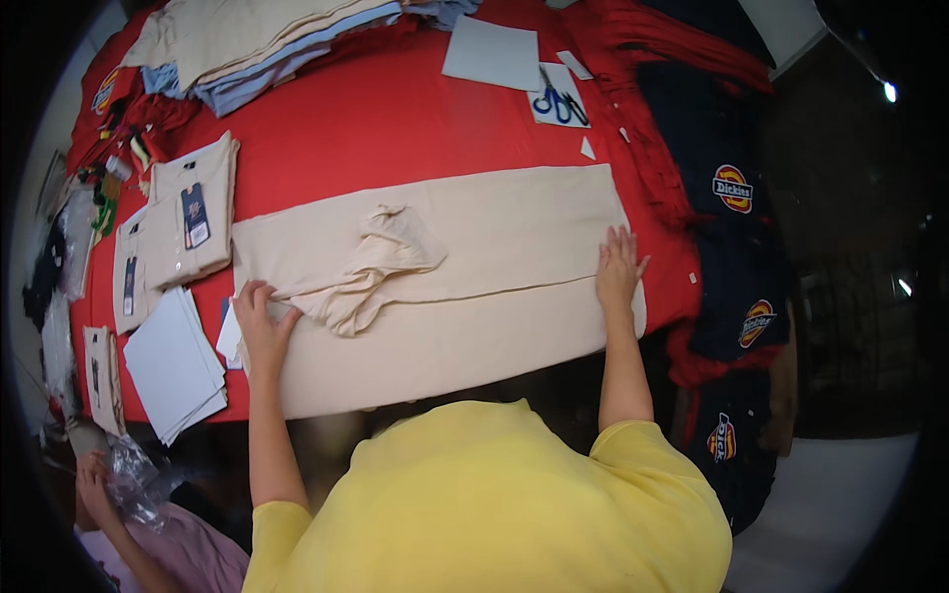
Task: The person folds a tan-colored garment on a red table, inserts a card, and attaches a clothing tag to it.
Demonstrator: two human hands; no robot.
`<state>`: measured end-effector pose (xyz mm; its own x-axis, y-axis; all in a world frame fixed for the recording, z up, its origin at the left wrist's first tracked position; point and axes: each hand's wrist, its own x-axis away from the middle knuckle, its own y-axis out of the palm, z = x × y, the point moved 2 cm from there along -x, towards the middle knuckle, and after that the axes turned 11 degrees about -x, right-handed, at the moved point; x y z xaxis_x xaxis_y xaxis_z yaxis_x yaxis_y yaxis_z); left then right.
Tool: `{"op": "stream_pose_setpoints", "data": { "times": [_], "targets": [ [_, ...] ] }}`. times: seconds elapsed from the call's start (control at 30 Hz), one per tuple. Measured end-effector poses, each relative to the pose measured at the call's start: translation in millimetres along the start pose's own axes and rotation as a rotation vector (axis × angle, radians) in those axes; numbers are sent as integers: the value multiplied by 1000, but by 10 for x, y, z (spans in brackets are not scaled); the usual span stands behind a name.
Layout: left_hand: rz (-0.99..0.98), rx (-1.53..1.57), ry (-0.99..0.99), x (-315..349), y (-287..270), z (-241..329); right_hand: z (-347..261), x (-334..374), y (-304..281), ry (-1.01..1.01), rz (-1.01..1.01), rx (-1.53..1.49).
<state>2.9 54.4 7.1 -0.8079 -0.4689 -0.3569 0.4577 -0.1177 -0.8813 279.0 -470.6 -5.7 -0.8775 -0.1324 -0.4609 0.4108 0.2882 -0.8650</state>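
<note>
A cream garment (514, 232) lies spread across the table in front of me, its near part folded over along a long straight edge. Near its left end a bunched, crumpled piece of the same cloth (381, 262) rests on top. My left hand (263, 326) is on the garment's left end, thumb and fingers apart, by the tail of the crumpled piece. At the right end my right hand (619, 269) lies flat with fingers stretched out, pressing on the cloth. Neither hand visibly grips anything.
A red cloth (445, 128) covers the table. Folded cream garments with tags (208, 208) and white sheets (173, 361) are at left. Blue-handled scissors (556, 104) lie at the back. Dark blue printed cloth (707, 128) hangs at right. Another person's hand (92, 484) holds clear plastic, lower left.
</note>
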Motion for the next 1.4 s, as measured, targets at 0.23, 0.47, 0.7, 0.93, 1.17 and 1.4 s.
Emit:
{"op": "stream_pose_setpoints", "data": {
  "times": [0.23,0.47,0.7,0.93,1.17,1.4],
  "targets": [
    [90,-127,214,-137,-136,101,-1322,-286,-98,-101,-195,-627],
    [25,27,230,-181,-86,26,-2986,-9,-194,-409,-559,-400],
    [89,55,213,-126,-84,-5,-2448,69,-1475,-173,-999,-1147],
    [155,12,225,-118,-25,8,-1959,-223,-1054,40,-425,-706],
    [138,12,206,-103,-95,30,-1818,116,-328,-86,-320,-723],
    [50,-9,133,-114,-77,7,-2311,-152,85,-30,-431,-558]
  ]
}}
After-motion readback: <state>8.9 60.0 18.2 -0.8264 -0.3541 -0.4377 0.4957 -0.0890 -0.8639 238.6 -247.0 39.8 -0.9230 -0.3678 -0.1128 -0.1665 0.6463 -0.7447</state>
